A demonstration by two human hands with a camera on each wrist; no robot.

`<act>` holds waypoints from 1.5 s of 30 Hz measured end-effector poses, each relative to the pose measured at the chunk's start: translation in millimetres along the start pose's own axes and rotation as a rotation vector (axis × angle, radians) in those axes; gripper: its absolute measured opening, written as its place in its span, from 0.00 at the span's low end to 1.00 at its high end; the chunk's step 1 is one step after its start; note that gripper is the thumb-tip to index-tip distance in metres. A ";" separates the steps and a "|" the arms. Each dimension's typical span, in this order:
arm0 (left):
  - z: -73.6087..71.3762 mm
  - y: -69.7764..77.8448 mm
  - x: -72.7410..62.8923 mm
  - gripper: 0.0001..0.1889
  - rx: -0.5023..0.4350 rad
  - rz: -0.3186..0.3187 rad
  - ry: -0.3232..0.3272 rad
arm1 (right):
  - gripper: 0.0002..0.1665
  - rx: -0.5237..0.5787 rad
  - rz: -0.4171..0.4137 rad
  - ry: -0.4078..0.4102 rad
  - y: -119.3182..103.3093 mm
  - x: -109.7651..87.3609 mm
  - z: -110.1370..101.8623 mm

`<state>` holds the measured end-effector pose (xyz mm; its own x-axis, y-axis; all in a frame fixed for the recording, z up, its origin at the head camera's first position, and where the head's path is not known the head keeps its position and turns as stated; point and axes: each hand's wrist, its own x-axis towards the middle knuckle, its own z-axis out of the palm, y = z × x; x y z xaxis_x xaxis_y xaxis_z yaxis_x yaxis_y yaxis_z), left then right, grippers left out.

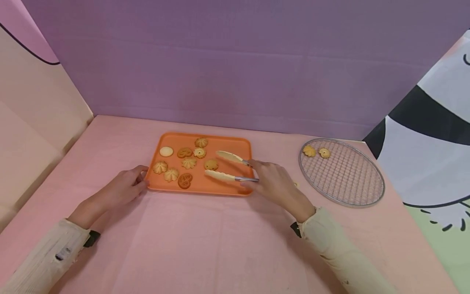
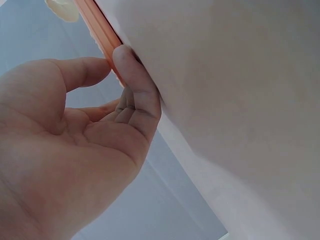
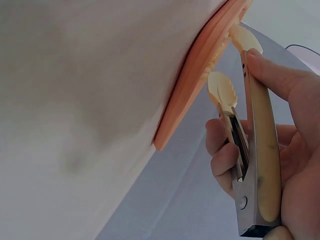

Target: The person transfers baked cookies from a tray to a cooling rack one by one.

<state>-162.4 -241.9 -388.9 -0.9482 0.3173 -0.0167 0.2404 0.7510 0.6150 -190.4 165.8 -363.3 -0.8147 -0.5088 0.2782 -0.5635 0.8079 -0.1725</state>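
Note:
An orange tray lies on the pink table with several cookies on it, among them pretzel-shaped ones and ridged ones. My left hand holds the tray's left edge, thumb and fingers bent at the rim in the left wrist view. In my right hand is a pair of metal tongs with cream scalloped tips, gripped along both arms. The tips stand apart over the tray's right half. A round dotted cookie shows just left of them, between the two tips' lines.
A round wire cooling rack sits to the right, bearing two cookies near its far left side. A small yellowish piece shows behind my right wrist. A purple wall rises behind the table.

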 end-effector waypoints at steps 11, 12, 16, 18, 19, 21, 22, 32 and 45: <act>-0.5 1.2 -0.2 0.22 0.008 0.006 -0.005 | 0.33 0.073 0.041 -0.112 0.4 11.1 4.4; -0.5 1.1 0.1 0.22 0.011 0.007 -0.004 | 0.32 0.090 0.044 -0.127 0.9 12.7 4.0; 0.0 -0.1 1.2 0.22 0.020 0.008 0.001 | 0.29 0.150 0.055 -0.170 2.6 17.6 3.3; 0.5 -1.0 1.5 0.22 0.022 0.007 0.001 | 0.29 0.166 0.051 -0.176 2.5 18.9 3.1; 0.7 -1.2 1.6 0.22 0.022 0.006 0.000 | 0.30 0.170 0.049 -0.175 2.2 19.2 2.9; 1.0 -1.5 1.7 0.22 0.021 0.003 -0.002 | 0.30 0.165 0.039 -0.167 1.5 19.1 3.0; 1.1 -1.6 1.7 0.22 0.021 0.002 -0.003 | 0.30 0.160 0.033 -0.160 1.1 18.7 3.4; 0.3 1.1 1.2 0.22 0.023 -0.011 -0.005 | 0.25 -0.036 -0.063 -0.039 -5.5 5.8 7.9; -0.1 1.5 0.5 0.22 0.010 -0.008 -0.013 | 0.25 -0.051 -0.091 0.046 -7.9 -9.5 -2.3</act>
<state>-162.6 -240.6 -387.9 -0.9474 0.3186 -0.0315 0.2353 0.7595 0.6065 -177.9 164.8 -362.4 -0.7525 -0.5676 0.3340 -0.6262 0.7737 -0.0960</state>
